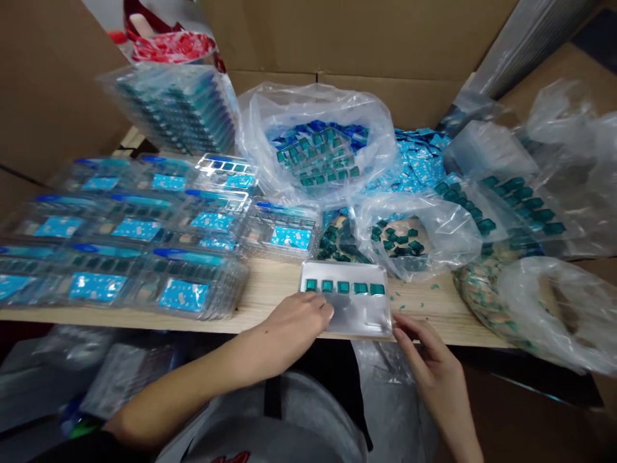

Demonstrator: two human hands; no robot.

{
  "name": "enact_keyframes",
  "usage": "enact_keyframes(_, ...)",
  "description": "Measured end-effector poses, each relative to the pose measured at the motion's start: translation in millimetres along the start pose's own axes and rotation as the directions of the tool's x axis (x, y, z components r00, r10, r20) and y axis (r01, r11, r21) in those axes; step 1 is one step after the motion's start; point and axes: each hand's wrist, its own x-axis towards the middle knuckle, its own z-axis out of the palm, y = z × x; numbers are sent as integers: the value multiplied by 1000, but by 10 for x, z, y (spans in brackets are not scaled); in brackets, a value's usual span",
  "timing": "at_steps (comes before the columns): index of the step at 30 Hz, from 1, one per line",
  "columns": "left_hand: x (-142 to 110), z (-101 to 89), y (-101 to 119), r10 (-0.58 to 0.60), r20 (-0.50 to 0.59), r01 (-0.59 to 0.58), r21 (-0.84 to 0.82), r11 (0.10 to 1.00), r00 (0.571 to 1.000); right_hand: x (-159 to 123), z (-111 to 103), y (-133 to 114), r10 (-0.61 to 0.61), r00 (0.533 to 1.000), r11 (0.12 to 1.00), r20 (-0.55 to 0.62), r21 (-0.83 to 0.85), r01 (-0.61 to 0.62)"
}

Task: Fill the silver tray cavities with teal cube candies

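A clear plastic tray (354, 315) lies at the table's front edge, with a row of several dark green square pieces (343, 287) along its far side. My left hand (299, 321) rests over the tray's left part, fingers curled and pressed together, their tips turned down and hidden. At the near right corner of the tray is my right hand (431, 360), thumb and forefinger drawn close on its edge. Just beyond the tray stands an open plastic bag (443, 238) with loose green pieces (402, 241) inside.
Stacked clear trays with blue packets (183, 294) cover the left side, and a taller stack (178, 109) stands behind. A large open bag (376, 122) holds blue and green pieces. Blue packets (419, 157) lie behind. Another bag (540, 296) hangs over the right front edge. Cardboard (361, 38) walls the back.
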Motion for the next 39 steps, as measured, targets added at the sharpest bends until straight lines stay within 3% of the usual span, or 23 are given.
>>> enact_keyframes(2, 41, 72, 93, 10, -6, -9, 161, 987, 1000, -16, 18, -3, -35, 999, 999, 20, 9, 35)
enact_keyframes(4, 77, 102, 156, 45, -11, -41, 222, 974, 999, -50, 43, 8, -60, 998, 998, 35, 4, 60)
enact_keyframes(8, 71, -29, 127, 124, -65, -121, 46, 992, 990, -156, 118, 46, -102, 994, 994, 47, -32, 104)
enact_keyframes(12, -3, -275, 33, 69, -114, -92, -208, 974, 991, -243, 151, 19, -103, 994, 995, -42, -3, 103)
enact_keyframes(14, -32, -366, 23, 62, -95, -88, -300, 950, 994, -239, 140, -38, -37, 995, 994, -89, 98, 45)
enact_keyframes(16, -54, -415, 49, 90, -61, -106, -352, 930, 994, -192, 127, -116, 69, 995, 949, -77, 312, -42)
enact_keyframes(19, -93, -420, 135, 152, -51, -160, -345, 925, 987, -80, 111, -242, 203, 976, 766, 82, 607, -210)
enact_keyframes(21, -138, -398, 185, 149, -100, -174, -328, 929, 984, -27, 76, -305, 222, 961, 698, 165, 661, -275)
enact_keyframes(23, -200, -373, 194, 112, -203, -177, -341, 923, 973, -14, -13, -335, 213, 962, 714, 168, 646, -271)
enact_keyframes(27, -324, -349, 81, -7, -436, -165, -356, 920, 900, -22, -384, -315, 246, 968, 787, -48, 593, -171)
enact_keyframes(29, -357, -340, -5, -45, -491, -134, -322, 937, 870, 75, -629, -284, 282, 929, 811, -239, 577, -98)
enact_keyframes(30, -364, -332, -47, -52, -498, -118, -302, 946, 866, 175, -749, -264, 300, 888, 822, -350, 566, -55)
enact_keyframes(33, -352, -290, -147, -37, -471, -93, -249, 964, 881, 679, -1036, -173, 296, 754, 867, -586, 496, 45)
enact_keyframes(34, -343, -273, -170, -25, -457, -96, -238, 967, 889, 891, -1100, -129, 287, 730, 897, -620, 441, 21)
enact_keyframes(39, -338, -232, -226, -4, -441, -105, -221, 970, 898, 1770, -1282, 171, 254, 689, 964, -679, 234, -125)
